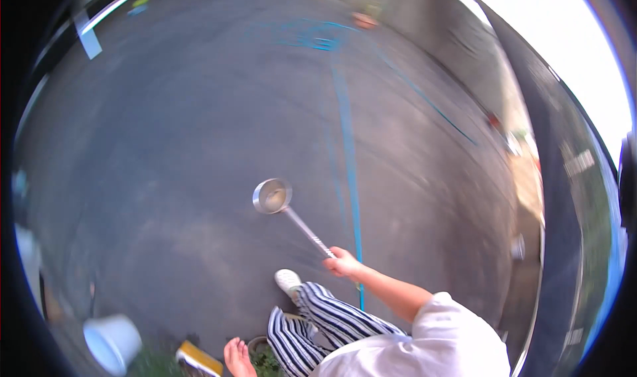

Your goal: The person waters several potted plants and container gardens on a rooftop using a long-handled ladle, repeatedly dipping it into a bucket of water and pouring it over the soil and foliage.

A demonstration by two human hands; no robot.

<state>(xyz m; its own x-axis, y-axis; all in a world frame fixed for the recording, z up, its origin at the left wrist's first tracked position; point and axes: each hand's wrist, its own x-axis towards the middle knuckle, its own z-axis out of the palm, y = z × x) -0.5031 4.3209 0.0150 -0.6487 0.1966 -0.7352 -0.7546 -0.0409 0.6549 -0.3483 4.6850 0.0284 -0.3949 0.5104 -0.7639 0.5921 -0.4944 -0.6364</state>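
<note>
My right hand [342,262] grips the handle of a metal ladle [271,196] with a round, deep bowl. The bowl points away from me over the pavement, and its inside shows a brownish patch that I cannot make out. Low in the view, my left hand [239,358] has its fingers slightly curled and holds nothing. It is nearest to a potted green plant [264,359] and a yellow and white object [200,358] by my legs.
A blue hose [352,178] runs along the dark pavement [189,128] to a tangle [323,43] at the far end. A white bucket [112,344] stands at the lower left. Along the right runs a concrete wall [448,39], with a terracotta pot [365,20] near its far end.
</note>
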